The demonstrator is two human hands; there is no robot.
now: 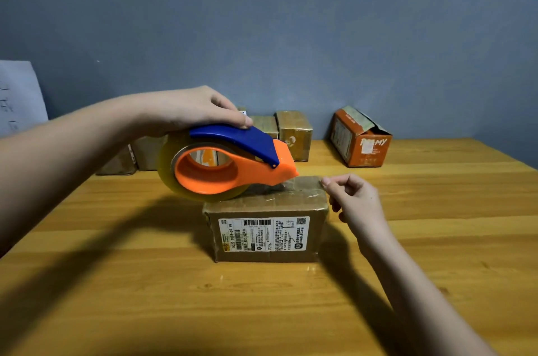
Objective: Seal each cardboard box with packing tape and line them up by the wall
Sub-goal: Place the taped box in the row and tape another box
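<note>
Your left hand (pixel 189 109) grasps the dispenser (pixel 227 162) above the box (pixel 266 220) at the table's (pixel 116 283) centre, its nose touching the box top. Your right hand (pixel 353 199) pinches the tape end (pixel 305 181) at the box's far right corner. Behind the box, more boxes (pixel 294 134) line the wall (pixel 291 20).

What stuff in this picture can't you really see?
All in the head view:
- Boxes by the wall: the left ones are hidden behind the left hand and tape dispenser.
- Label on the near box: print too small.
- Paper: cut off by the left edge.
- Right hand: its fingertip grip on the tape is unclear.
</note>
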